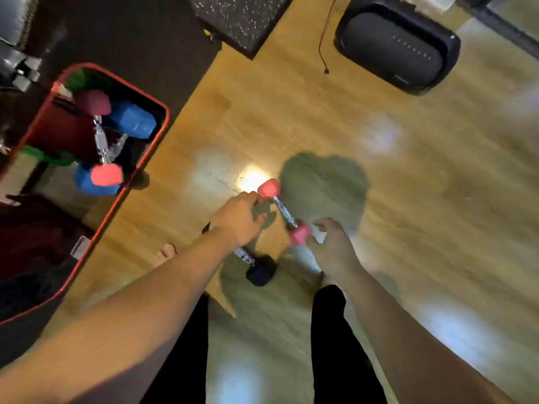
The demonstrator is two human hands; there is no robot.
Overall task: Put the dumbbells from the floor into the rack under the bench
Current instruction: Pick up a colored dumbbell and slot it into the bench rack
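From my feed I am looking straight down at the wooden floor (408,228), and the frame is smeared with motion blur. The pink dumbbell (284,212) lies on the floor at centre, its chrome handle running from the 11 o'clock head to the 5 o'clock head. The left hand (240,220) is at the pink dumbbell's far head, fingertips at or just beside it — I cannot tell whether they touch, and the fingers curl without closing on anything. The right hand (332,249) sits at the near pink head, fingers spread and loose, thumb side just beside the head; contact is again unclear.

A black dumbbell (256,268) lies on the floor at about 6 o'clock of the left hand, part of its handle hidden under the wrist.

At 9 o'clock of the frame is the red-edged rack (159,132) — it already holds a pink dumbbell and a blue dumbbell (132,118) crossing each other (a green one shows behind them, partly hidden). At 1 o'clock a dark padded unit (396,48) lies on the floor with a thin cable (322,48) beside it.
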